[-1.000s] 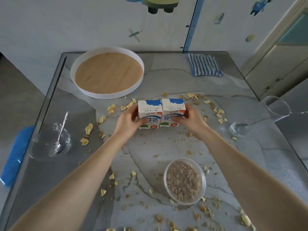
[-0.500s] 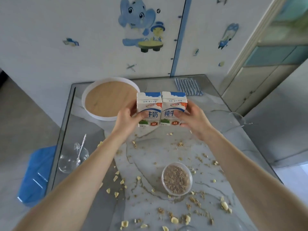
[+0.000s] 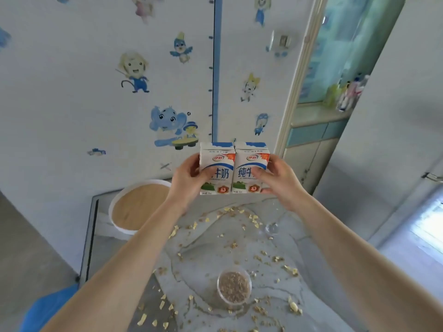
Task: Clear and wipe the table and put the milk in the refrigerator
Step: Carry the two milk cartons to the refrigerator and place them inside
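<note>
Two milk cartons are held upright, side by side, faces toward the camera and inner sides touching. They hang in the air off the counter [image 3: 208,250], in front of the wall [image 3: 72,104], at 12 o'clock from the bowl [image 3: 234,287].

Left hand [image 3: 187,180]: wraps the outer side of the left milk carton [image 3: 220,161], thumb across the front, fingers curled behind.
Right hand [image 3: 278,180]: the same grip on the right milk carton [image 3: 249,159], thumb on the front panel.

Counter edges: the left edge shows as a dark strip at 9 o'clock, with floor beyond it. The far edge meets the wall just under the cartons. The right edge is mostly hidden by the right forearm.

On the counter: a round white tray [image 3: 141,207] with a wooden base sits at the far left corner, at 7 o'clock from the cartons. The bowl of brown flakes stands near the middle, between the forearms. Crumbs [image 3: 230,212] are scattered over most of the surface. A clear glass item [image 3: 272,227] at 5 o'clock from the cartons is too blurred to identify.

Open room: free air around and below the cartons. A blue object [image 3: 48,307] lies on the floor at 8 o'clock.
</note>
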